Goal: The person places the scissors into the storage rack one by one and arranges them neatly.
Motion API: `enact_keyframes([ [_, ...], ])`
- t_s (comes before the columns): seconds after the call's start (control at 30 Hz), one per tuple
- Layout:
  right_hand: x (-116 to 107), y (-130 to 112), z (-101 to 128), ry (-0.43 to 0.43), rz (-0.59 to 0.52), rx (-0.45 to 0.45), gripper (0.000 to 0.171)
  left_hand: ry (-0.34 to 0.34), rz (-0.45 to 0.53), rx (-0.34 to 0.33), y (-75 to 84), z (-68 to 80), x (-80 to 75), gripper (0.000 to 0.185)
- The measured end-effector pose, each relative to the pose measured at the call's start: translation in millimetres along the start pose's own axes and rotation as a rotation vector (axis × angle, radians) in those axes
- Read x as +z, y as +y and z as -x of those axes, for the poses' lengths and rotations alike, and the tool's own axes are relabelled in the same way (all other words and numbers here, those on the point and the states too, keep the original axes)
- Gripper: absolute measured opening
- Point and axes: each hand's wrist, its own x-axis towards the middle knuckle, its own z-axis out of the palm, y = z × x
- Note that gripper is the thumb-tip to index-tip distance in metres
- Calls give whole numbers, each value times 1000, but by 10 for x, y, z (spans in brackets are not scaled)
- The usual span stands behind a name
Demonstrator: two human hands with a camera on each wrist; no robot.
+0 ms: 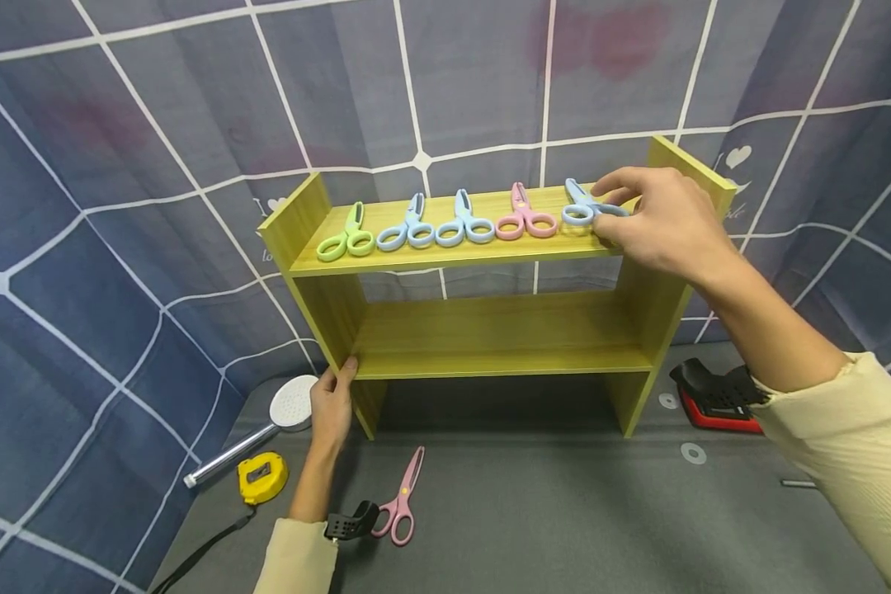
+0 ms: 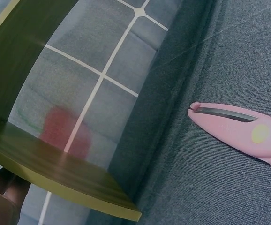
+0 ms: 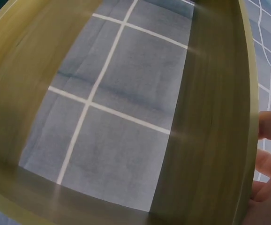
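A small wooden two-tier shelf stands in front of the curtain. My left hand grips its left side panel near the lower board, and that panel also shows in the left wrist view. On the top board lie green scissors, two pairs of light blue scissors and pink scissors in a row. At the row's right end, my right hand pinches another pair of light blue scissors by a handle. The right wrist view shows fingers at the board's edge, but the scissors are hidden there.
More pink scissors lie on the grey cloth beside my left wrist. Left of the shelf are a shower head and a yellow tape measure with a black strap. A red and black object and metal washers lie at right.
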Motion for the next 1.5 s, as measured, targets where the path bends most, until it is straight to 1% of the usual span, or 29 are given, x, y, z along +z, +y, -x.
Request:
enact_keyframes([
  [0.07,7,1,-8,-8,18,-7,40,-1,-2,1,1,0,0,32],
  [0.2,32,6,-1,11,28,-40,39,7,-9,-3,5,5,-7,32],
  [0.37,88,16,30,57,33,-90,37,25,-26,3,11,4,-31,31],
  [0.43,116,18,65,96,10,-99,37,28,-37,8,12,0,-39,32],
  [0.5,169,24,113,186,-56,-122,34,26,-35,8,9,-2,-45,32],
  [0.57,254,34,184,325,-172,-170,30,27,-35,6,4,-3,-49,32],
  [0.67,441,59,332,558,-363,-285,21,16,-24,0,-6,-5,-48,32],
  [0.7,515,67,400,606,-418,-325,19,15,-21,0,-7,-5,-47,32],
  [0.73,597,75,475,631,-462,-361,17,12,-28,-6,0,-4,-49,33],
  [0.77,689,78,556,637,-500,-385,15,9,-31,-9,5,-5,-52,33],
  [0.8,795,92,643,620,-525,-410,14,5,-33,-12,11,-6,-55,34],
  [0.83,910,101,733,580,-550,-430,13,3,-37,-17,18,-7,-60,34],
  [0.9,1176,126,935,441,-580,-435,13,-1,-35,-25,31,-8,-71,35],
  [1.0,1622,150,1260,189,-575,-373,22,-19,-31,-31,31,-12,-71,36],
  [1.07,1904,140,1487,14,-536,-317,25,-25,-33,-33,23,-10,-63,36],
  [1.13,2154,96,1697,-152,-482,-285,30,-29,-34,-32,13,-7,-53,36],
  [1.27,2521,-65,2006,-444,-357,-307,47,-28,-26,-22,1,-2,-36,35],
  [1.37,2705,-221,2120,-613,-280,-330,63,-28,-17,-11,-1,-3,-28,35],
  [1.43,2813,-320,2155,-692,-233,-334,70,-30,-17,-8,1,-4,-30,34],
  [1.5,2913,-408,2162,-746,-182,-344,74,-27,-21,-7,6,-6,-38,34],
])
